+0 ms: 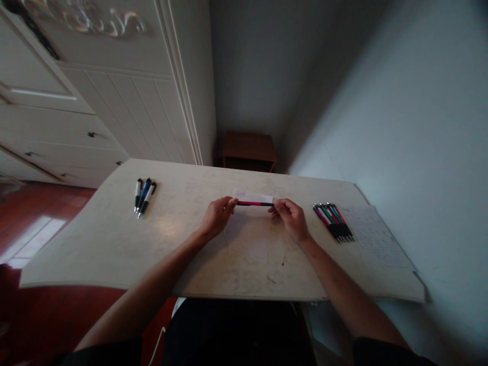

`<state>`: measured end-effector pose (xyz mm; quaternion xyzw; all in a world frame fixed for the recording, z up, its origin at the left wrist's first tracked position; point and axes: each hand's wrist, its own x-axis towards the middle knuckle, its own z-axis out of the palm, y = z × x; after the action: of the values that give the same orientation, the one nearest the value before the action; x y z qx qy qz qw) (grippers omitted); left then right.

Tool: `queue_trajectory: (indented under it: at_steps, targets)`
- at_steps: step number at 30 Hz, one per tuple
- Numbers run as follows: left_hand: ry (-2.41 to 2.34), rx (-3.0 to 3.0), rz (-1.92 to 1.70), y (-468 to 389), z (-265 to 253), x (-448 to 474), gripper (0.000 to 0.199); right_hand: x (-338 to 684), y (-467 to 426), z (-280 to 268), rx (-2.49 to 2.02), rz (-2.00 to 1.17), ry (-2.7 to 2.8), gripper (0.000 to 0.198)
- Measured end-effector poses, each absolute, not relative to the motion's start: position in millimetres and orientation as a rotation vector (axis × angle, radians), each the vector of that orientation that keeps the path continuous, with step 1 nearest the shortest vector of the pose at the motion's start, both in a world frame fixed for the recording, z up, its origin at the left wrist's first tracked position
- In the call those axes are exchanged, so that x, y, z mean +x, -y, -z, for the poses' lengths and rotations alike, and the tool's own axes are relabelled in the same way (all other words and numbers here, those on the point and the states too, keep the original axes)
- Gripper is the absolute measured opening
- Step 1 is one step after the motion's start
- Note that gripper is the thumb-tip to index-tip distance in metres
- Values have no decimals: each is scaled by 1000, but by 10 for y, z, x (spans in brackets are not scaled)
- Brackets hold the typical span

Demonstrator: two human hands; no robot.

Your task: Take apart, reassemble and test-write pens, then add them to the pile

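A red and black pen (pixel 254 204) is stretched level between my two hands, above the middle of the table. My left hand (pixel 218 216) pinches its left end between thumb and fingers. At the other end, the black tip is gripped by my right hand (pixel 292 216). Just behind the pen lies a small white slip of paper (pixel 253 195), partly covered by it. A faint pale sheet (pixel 247 236) seems to lie below, between my forearms.
Three thick pens (pixel 145 197) lie grouped at the table's left. A row of several coloured pens (pixel 334 222) sits at the right, beside a written sheet (pixel 377 236) near the wall. White cabinets (pixel 133 112) and a brown wooden stand (pixel 249 145) are beyond the table (pixel 95 244).
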<state>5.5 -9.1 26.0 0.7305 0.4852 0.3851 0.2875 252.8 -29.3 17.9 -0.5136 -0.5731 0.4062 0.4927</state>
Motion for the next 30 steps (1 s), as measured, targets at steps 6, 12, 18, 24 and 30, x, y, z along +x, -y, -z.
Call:
queue_trajectory:
  at_steps: [6,12,18,24,30]
  targets:
    - [-1113,1959,-1220,74,-241,74,19,2530,284,-204,-1261,-967,1367,37]
    - [-1099,1972,-1277,82,-217,80,46,2513,299,-207,-1260,-970,1405,36]
    - [-1160,1939,-1089,51,-181,66,26,2529,281,-174,-1248,-968,1392,35]
    - [-984,2031,-1255,55,-168,85,37,2525,290,-192,-1274,-967,1406,38]
    - [-1179,1993,-1159,77,-163,97,29,2515,303,-205,-1285,-948,1419,38]
